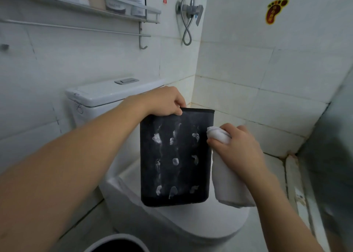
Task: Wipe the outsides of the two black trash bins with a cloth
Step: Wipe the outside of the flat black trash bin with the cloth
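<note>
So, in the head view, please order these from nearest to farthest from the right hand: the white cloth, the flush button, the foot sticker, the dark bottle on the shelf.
From the right hand:
1. White cloth, gripped in that hand.
2. Flush button, on the tank lid, up-left.
3. Foot sticker, high on the right wall.
4. Dark bottle, on the shelf, top left.

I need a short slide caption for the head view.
Left hand grips dusty black bin; right hand holds white cloth.
</note>
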